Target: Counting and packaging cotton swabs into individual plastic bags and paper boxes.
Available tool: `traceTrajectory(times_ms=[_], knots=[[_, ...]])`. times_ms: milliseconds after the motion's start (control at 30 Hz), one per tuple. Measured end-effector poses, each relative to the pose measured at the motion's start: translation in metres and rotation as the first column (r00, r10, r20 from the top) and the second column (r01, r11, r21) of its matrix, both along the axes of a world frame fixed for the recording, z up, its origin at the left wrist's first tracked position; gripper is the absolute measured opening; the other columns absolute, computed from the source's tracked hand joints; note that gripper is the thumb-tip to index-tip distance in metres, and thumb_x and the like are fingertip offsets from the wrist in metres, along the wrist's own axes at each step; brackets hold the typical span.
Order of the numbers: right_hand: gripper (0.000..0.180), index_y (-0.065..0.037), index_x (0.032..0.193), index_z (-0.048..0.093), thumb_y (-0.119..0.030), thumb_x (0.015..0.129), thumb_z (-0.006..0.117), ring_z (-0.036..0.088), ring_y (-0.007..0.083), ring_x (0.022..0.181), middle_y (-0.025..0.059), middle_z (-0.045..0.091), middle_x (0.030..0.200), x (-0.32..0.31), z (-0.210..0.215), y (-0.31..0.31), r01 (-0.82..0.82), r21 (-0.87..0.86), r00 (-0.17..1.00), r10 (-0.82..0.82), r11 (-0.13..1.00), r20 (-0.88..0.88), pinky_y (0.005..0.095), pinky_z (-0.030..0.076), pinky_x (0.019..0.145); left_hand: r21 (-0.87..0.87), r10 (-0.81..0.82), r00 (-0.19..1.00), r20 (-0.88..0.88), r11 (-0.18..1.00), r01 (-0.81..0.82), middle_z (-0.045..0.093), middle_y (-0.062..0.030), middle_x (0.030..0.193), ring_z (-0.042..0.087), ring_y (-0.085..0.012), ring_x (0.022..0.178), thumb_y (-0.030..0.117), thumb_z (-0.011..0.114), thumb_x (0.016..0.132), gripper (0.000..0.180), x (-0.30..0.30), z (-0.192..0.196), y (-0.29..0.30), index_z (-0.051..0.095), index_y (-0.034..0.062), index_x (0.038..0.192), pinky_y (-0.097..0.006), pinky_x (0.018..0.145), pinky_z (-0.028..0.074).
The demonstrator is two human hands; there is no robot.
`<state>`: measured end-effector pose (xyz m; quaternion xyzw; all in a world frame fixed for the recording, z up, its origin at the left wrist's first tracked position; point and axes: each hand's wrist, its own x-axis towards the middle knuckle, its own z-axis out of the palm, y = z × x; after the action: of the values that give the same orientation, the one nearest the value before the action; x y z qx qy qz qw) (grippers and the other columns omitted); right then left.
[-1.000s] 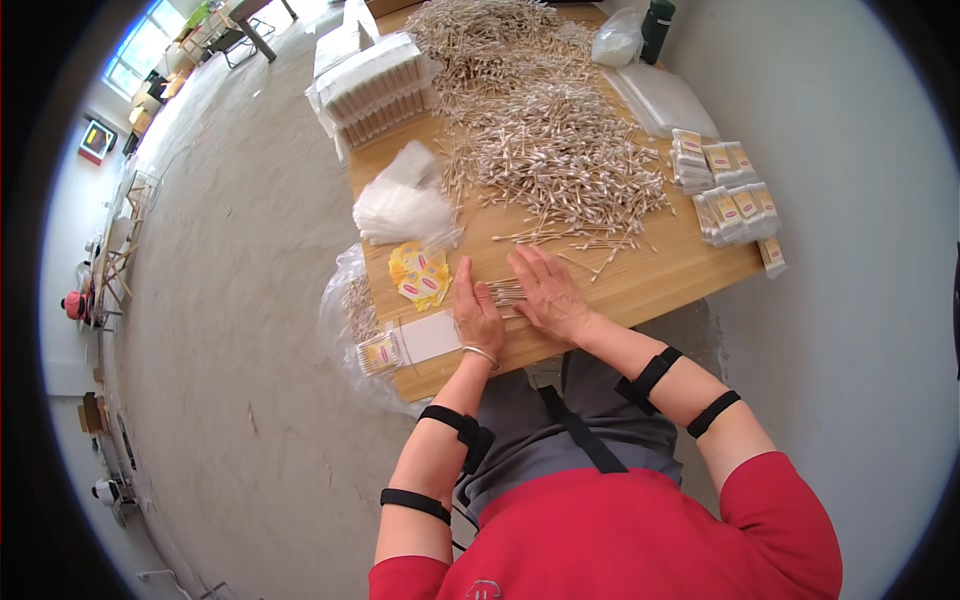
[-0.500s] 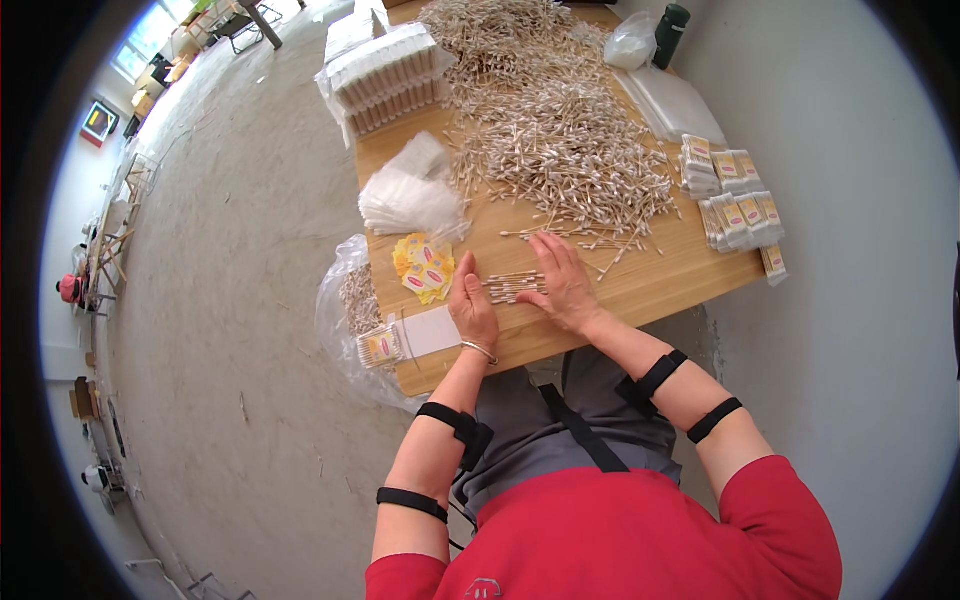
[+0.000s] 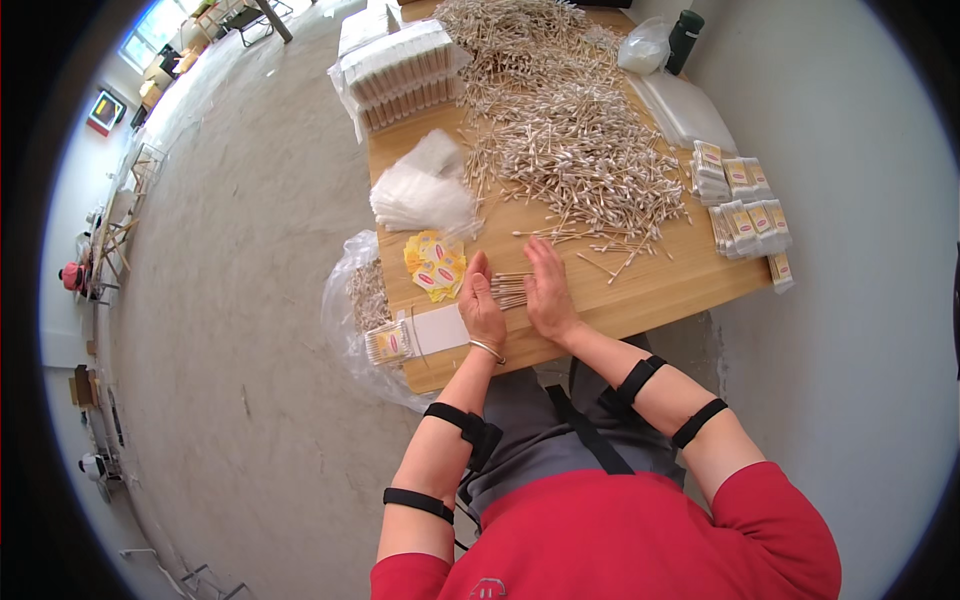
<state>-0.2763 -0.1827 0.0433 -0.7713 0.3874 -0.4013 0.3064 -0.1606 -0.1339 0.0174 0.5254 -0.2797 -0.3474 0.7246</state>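
So both hands were open, fingers out straight, not closed round anything: left hand (image 3: 483, 305) at 9 o'clock from a little bunch of swabs (image 3: 509, 291), right hand (image 3: 549, 290) at 3. The bunch lay flat on the table (image 3: 600, 311) between the palms (couldn't tell if every end was touching skin). Going from that bunch, the big heap (image 3: 585, 150) was at 1 o'clock, the clear bags (image 3: 425, 190) around 11, yellow cards (image 3: 435, 265) between 9 and 10, and a white strip (image 3: 437, 328) at 8. Labelled packs (image 3: 742, 230) sat off at 2.
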Motion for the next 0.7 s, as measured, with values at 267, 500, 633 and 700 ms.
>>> traceTrajectory(times_ms=[267,500,633,700], knots=[[0.057,0.001,0.136,0.038,-0.028,0.089,0.054,0.023,0.0347,0.138,0.0187,0.031,0.146,-0.011,0.012,0.011,-0.355,-0.159,0.757,0.184,0.921,-0.627,0.0467,0.017,0.113,-0.018,-0.022,0.997,-0.072,1.000,0.021,0.042,-0.0200,0.138,0.040,-0.0267,0.130,0.032,0.032,0.103,0.052,0.003,-0.001,0.002,0.037,-0.0085,0.135,-0.036,0.111,0.031],[0.078,0.000,0.139,0.035,-0.054,0.085,0.053,0.020,0.0352,0.139,0.0210,0.028,0.147,-0.027,0.022,0.022,-0.426,-0.182,0.654,0.163,0.886,-0.739,0.0471,0.013,0.114,-0.014,-0.030,0.997,-0.065,0.999,0.029,0.040,-0.0202,0.139,0.038,-0.0268,0.131,0.032,0.032,0.103,0.053,0.001,0.001,0.006,0.036,-0.0087,0.136,-0.036,0.111,0.030],[0.086,0.001,0.141,0.031,-0.060,0.083,0.050,0.018,0.0360,0.140,0.0214,0.026,0.148,-0.022,0.025,0.007,-0.455,-0.148,0.620,0.193,0.878,-0.761,0.0469,0.012,0.115,-0.021,-0.042,0.996,-0.076,0.999,0.040,0.039,-0.0202,0.140,0.037,-0.0266,0.132,0.032,0.032,0.103,0.053,0.005,-0.001,0.005,0.035,-0.0088,0.136,-0.035,0.111,0.030],[0.087,0.001,0.141,0.031,-0.061,0.083,0.050,0.017,0.0358,0.140,0.0215,0.025,0.148,-0.021,0.028,0.001,-0.465,-0.143,0.604,0.195,0.874,-0.773,0.0470,0.011,0.115,-0.020,-0.044,0.995,-0.084,0.999,0.043,0.039,-0.0201,0.140,0.037,-0.0265,0.132,0.032,0.032,0.103,0.053,0.006,-0.004,0.003,0.035,-0.0087,0.136,-0.035,0.111,0.030]])
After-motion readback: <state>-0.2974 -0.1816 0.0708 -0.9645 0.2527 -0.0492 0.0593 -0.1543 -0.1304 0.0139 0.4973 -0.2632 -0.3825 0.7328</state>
